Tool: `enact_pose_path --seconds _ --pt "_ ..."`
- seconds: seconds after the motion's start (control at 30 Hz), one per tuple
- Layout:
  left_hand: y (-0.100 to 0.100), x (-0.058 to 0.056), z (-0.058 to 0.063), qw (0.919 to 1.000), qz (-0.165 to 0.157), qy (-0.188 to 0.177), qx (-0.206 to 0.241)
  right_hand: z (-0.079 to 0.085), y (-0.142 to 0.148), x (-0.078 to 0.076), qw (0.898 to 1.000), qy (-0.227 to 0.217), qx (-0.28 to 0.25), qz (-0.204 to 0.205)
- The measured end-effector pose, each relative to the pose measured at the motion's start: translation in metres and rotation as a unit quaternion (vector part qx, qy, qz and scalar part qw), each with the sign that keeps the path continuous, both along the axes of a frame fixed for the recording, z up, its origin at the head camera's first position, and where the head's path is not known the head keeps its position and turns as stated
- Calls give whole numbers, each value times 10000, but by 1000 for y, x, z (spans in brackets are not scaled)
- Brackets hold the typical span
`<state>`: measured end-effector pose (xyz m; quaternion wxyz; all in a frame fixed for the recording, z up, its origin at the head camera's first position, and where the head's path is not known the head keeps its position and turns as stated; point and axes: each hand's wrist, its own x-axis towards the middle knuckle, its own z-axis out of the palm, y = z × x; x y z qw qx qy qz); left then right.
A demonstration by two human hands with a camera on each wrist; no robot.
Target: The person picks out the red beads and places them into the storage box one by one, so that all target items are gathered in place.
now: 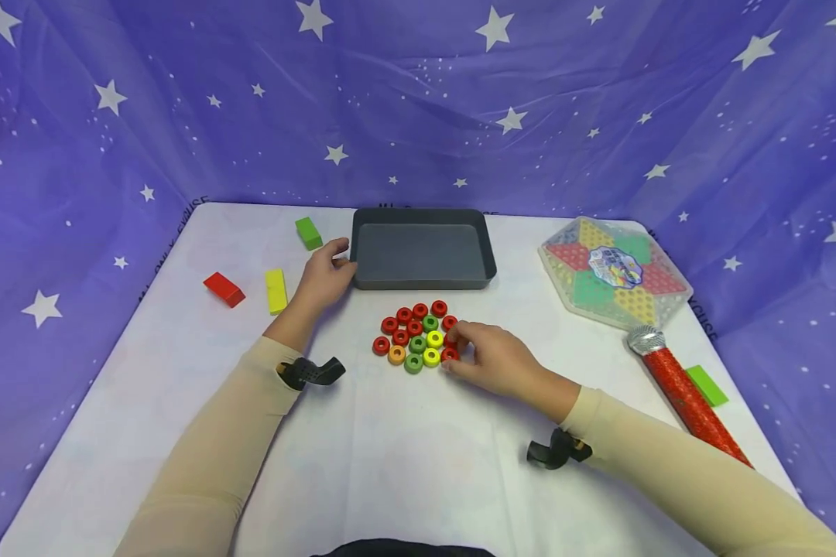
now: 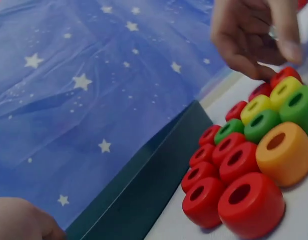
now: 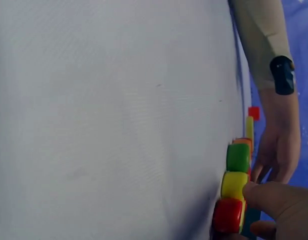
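A cluster of red, green, yellow and orange ring-shaped beads lies mid-table, holes facing up. My right hand is at its right edge, thumb and fingers spread around the red beads there. In the right wrist view, its thumb overlaps a yellow bead beside a red bead. Behind the cluster stands a dark grey rectangular tray with nothing in it. My left hand rests at the tray's left side, fingers loosely bent and fingertips right at its wall.
On the left lie a red block, a yellow block and a green block. To the right are a hexagonal Chinese checkers box, a red glitter microphone and another green block. A starry purple cloth hangs behind.
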<state>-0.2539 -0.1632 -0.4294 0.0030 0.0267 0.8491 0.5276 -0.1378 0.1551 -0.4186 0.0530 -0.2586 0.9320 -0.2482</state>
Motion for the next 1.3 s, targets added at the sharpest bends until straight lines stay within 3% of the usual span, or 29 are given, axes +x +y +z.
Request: enact_pose_path --seconds 0.1,0.23,0.4,0.5,0.63,0.8,0.9,1.13,1.3 --pt "-2 -3 -6 9998 14 -27 203 -3 -4 0 9977 490 438 177" --pt "-4 -4 -10 9997 25 -87 208 -4 -7 1 9921 832 870 346" --pt "-7 -3 -8 9997 52 -186 159 4 -8 -2 9897 898 924 629" --pt "-7 -2 -6 9996 60 -212 175 23 -7 -13 9910 675 822 814" --pt "-6 -3 -6 9995 15 -246 205 52 -4 -45 9938 263 666 849" --pt "-7 -5 -7 9994 14 -262 225 71 -4 -104 9981 -283 242 500" --pt "-7 -5 -6 9994 22 -288 197 73 -6 -136 9988 -358 229 261" --pt "-8 -7 -4 9990 11 -373 264 64 -11 -201 9964 -276 776 -213" --pt "-8 -5 -6 9987 17 -398 328 51 -10 -235 9899 -368 1215 -627"
